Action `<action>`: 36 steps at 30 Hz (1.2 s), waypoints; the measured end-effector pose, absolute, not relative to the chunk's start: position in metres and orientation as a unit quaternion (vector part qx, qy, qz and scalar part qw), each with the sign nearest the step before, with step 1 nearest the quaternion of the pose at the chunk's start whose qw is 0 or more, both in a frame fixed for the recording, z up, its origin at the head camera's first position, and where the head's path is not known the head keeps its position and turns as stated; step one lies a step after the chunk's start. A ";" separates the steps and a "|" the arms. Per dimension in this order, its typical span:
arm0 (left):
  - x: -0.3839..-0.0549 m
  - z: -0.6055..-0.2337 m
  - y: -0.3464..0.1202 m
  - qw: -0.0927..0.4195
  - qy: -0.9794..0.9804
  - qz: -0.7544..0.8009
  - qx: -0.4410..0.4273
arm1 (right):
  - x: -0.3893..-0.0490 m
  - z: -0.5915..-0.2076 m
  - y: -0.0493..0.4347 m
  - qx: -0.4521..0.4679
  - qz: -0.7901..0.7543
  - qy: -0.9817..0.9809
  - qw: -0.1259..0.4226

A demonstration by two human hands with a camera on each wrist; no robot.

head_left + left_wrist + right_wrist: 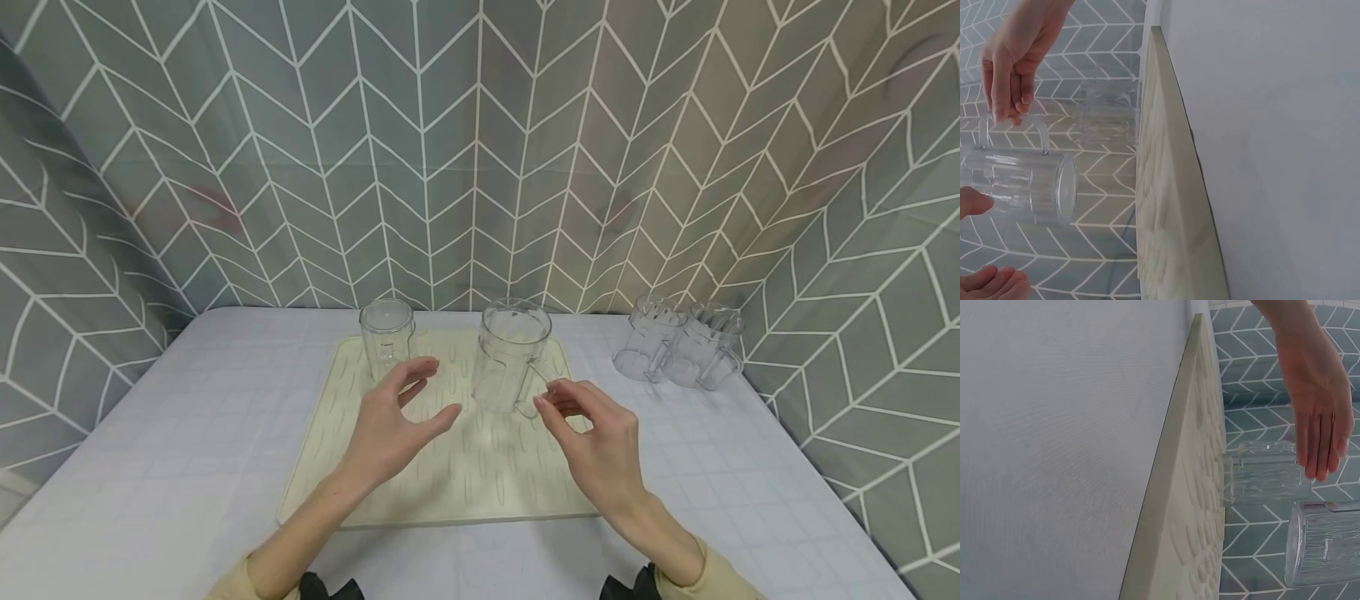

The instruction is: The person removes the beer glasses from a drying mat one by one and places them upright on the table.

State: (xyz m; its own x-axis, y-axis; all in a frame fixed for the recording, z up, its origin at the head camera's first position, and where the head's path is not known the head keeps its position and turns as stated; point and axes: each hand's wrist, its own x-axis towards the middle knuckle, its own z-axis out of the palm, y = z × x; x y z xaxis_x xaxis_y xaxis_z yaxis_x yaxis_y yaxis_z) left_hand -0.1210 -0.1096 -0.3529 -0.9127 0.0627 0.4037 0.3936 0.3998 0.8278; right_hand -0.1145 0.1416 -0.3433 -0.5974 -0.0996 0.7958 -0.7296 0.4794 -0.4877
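Observation:
My right hand [600, 437] pinches the handle of a clear glass mug [512, 354] between thumb and fingers. The mug is upright, and the left wrist view shows a gap between its base [1067, 190] and the pale mat [1163, 187]. My left hand [393, 425] is open on the mug's other side, thumb and fingers spread apart, with nothing in its grasp. Beyond its fingertips, a second clear mug [386, 333] stands on the back left of the mat; in the right wrist view this mug [1263, 475] lies partly behind the left hand [1319, 400].
Two more clear mugs, one [641, 346] beside the other [697, 350], stand close together right of the mat on the white-covered table [187, 425]. A grey patterned curtain [450, 167] borders the table at the back and sides.

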 end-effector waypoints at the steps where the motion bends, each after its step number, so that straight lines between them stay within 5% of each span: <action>1: -0.121 -0.354 -0.113 0.167 -0.820 -0.529 -0.140 | -0.115 -0.344 0.142 0.266 0.435 -0.780 0.362; 9: -0.121 -0.354 -0.147 0.241 -0.806 -0.528 -0.114 | -0.117 -0.345 0.144 0.267 0.432 -0.783 0.361; 17: -0.128 -0.355 -0.192 0.246 -0.823 -0.512 -0.025 | -0.119 -0.349 0.150 0.249 0.430 -0.791 0.358; 29: -0.149 -0.378 -0.256 -0.001 -0.911 -0.410 0.046 | -0.122 -0.353 0.158 0.246 0.420 -0.790 0.372; 36: -0.154 -0.390 -0.266 -0.037 -0.905 -0.421 0.041 | -0.124 -0.355 0.166 0.236 0.418 -0.793 0.374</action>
State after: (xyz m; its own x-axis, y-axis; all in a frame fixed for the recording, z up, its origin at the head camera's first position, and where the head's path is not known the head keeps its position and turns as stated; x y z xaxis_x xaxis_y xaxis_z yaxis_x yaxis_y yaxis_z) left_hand -0.1538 -0.2655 -0.3904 -0.9938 -0.0433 -0.1020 -0.1060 0.6414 0.7599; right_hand -0.1236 0.1659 -0.3552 -0.6086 -0.0604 0.7912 -0.6871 0.5389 -0.4874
